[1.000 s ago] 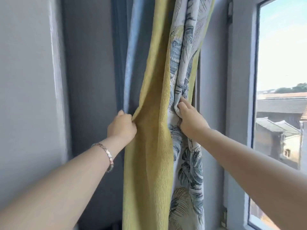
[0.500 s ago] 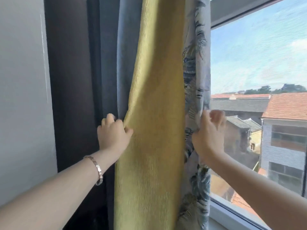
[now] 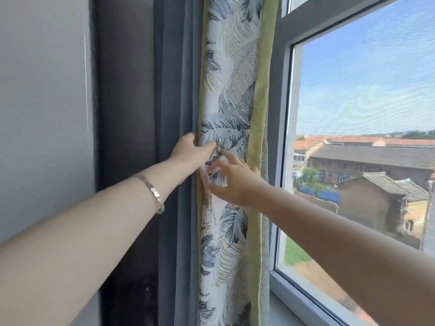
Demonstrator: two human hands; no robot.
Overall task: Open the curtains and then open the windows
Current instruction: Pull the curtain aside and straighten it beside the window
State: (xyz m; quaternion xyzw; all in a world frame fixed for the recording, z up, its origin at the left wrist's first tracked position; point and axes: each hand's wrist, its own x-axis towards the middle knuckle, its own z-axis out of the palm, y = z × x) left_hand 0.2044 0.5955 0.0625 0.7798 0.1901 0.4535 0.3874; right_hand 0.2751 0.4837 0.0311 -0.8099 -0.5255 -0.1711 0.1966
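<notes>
Curtain [image 3: 231, 95]: white ground w/ blue-grey and pale green leaf print, yellow-green border strip down right edge. Blue-grey plain drape [image 3: 175, 90] just left of it. Grey wall [image 3: 42, 90] at left, dark panel beside. Silver bracelet [image 3: 153, 192] on left wrist. White window frame [image 3: 281, 114]; blue sky, red-orange and grey roofs outside.

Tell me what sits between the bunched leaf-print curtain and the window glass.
In the head view, only the grey window frame separates the leaf-print curtain from the glass. The curtain's green edge lies against that frame.
</notes>
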